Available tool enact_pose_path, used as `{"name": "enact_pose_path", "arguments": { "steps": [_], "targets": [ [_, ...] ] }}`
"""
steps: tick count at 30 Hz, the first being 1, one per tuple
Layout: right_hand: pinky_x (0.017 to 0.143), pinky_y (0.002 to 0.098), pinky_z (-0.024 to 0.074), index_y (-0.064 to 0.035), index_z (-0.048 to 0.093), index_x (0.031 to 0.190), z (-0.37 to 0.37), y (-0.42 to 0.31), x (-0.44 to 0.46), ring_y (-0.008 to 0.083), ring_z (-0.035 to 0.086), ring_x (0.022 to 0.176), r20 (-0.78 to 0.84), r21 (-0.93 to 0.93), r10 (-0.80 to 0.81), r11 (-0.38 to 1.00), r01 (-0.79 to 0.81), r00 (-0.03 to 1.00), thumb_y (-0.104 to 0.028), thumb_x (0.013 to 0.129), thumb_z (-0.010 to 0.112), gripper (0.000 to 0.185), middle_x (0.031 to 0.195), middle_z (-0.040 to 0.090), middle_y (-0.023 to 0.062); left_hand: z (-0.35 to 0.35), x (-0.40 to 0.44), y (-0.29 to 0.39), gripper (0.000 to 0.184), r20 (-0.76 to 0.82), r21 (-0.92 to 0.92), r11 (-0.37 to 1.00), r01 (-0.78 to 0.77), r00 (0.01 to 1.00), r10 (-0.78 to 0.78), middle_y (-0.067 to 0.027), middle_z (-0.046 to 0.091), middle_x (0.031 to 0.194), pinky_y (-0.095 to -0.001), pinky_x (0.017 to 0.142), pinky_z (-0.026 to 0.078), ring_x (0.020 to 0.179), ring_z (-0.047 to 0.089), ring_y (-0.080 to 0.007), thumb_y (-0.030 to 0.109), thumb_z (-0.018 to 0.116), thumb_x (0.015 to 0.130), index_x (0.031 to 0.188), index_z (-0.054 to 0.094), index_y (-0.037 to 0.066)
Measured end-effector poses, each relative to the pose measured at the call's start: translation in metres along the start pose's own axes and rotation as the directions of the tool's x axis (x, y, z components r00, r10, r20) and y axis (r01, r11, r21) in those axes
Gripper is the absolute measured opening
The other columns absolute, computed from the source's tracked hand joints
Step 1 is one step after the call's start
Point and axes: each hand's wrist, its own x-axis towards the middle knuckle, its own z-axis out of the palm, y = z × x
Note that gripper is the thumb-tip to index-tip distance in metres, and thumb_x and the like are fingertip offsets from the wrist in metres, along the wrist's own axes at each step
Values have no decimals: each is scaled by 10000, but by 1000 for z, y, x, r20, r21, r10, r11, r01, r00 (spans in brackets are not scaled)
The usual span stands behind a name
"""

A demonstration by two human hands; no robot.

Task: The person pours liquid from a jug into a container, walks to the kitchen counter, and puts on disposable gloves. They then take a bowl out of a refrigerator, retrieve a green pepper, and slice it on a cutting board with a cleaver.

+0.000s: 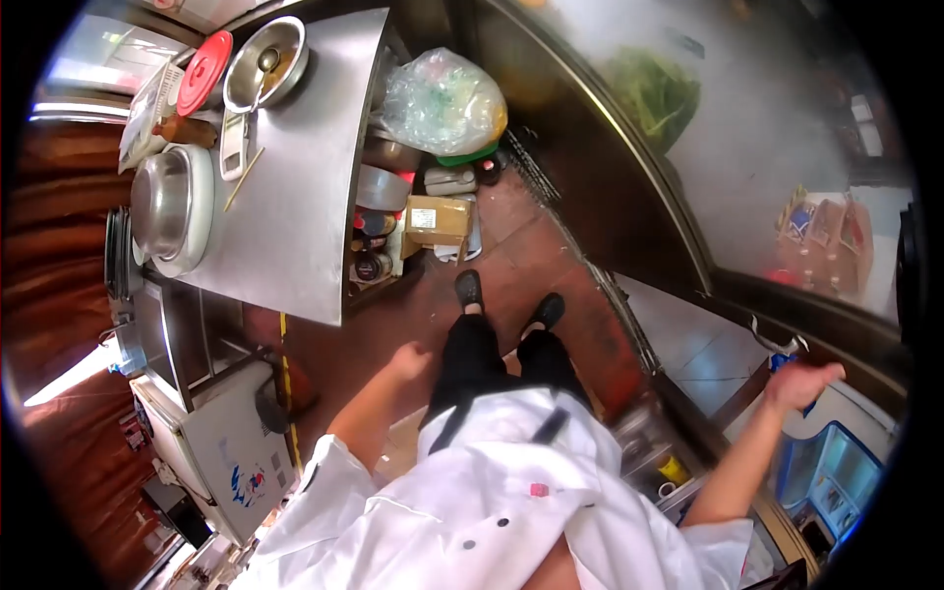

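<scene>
My left hand hangs low over the red tiled floor, its fingers curled in with nothing visible in them. On the far right, my right hand is closed just below a curved metal door handle. Small bits of something blue show behind and beside that hand. Whether the fingers wrap round it cannot be made out. A glass door with a dark metal frame rises beyond the right hand.
A steel table at the left bears a steel bowl with a ladle, a red lid and a steel basin. Beneath it are a plastic-wrapped bundle and a cardboard box. A white freezer stands lower left.
</scene>
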Motion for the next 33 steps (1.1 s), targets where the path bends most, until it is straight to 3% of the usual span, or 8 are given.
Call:
{"name": "enact_pose_path", "arguments": {
  "steps": [5,8,13,16,19,23,29,33],
  "targets": [
    [1186,399,269,39,406,1463,33,-17,-15,300,419,1371,-183,-135,-17,991,-8,983,-592,1042,312,764,1521,433,136,-25,158,8,504,-175,-331,944,-4,983,-58,-161,673,1156,-369,937,495,1082,634,-272,304,696,892,1285,570,15],
    [1081,407,406,84,493,1361,7,2,2,291,549,1176,-410,-318,-131,948,-6,903,-615,1000,425,790,1372,552,155,-99,205,77,309,-263,-519,854,25,946,-188,-116,683,950,-388,821,497,900,629,-224,278,655,892,1062,631,21],
    [946,424,524,72,498,1342,14,1,6,307,603,1042,-707,-374,-125,901,-219,696,-709,938,419,883,1288,580,154,-138,315,88,303,-429,-583,809,-77,875,-226,-174,713,1017,-376,836,510,922,683,-283,271,670,842,981,662,2],
    [976,393,482,168,551,1206,-26,15,21,350,575,1073,-634,-405,-166,903,-142,755,-725,909,429,948,1199,623,201,-151,318,118,290,-393,-573,818,-44,891,-228,-117,679,952,-366,744,493,827,617,-225,248,653,880,1025,651,-4],
    [991,409,468,212,569,1151,6,11,12,388,562,1078,-727,-438,-298,895,-85,618,-748,909,373,1009,1178,629,247,-149,340,104,343,-344,-723,691,17,858,-381,-100,665,944,-370,728,491,806,597,-210,262,654,902,1068,644,-39],
    [989,397,462,136,591,1147,-21,19,22,358,570,1058,-734,-458,-318,884,-93,600,-739,895,410,928,1164,638,195,-167,334,73,682,-463,-795,606,-35,680,-569,-269,622,1288,-426,984,460,1151,614,-397,450,663,883,1207,601,-147],
    [987,380,454,22,623,1140,-53,27,33,313,582,1027,-718,-480,-350,875,-65,602,-726,873,466,810,1143,651,117,-217,267,150,762,-303,-921,378,-94,784,-542,-115,413,1534,-382,1146,294,1363,427,-253,548,435,1012,1488,375,-45],
    [985,369,448,-54,645,1136,-73,29,38,283,590,1006,-703,-477,-364,878,-26,611,-718,858,504,733,1128,660,65,-211,341,84,608,-391,-920,250,-302,762,-517,-101,519,1434,-431,1032,436,1208,551,-296,457,503,1002,1435,471,31]
  ]
}}
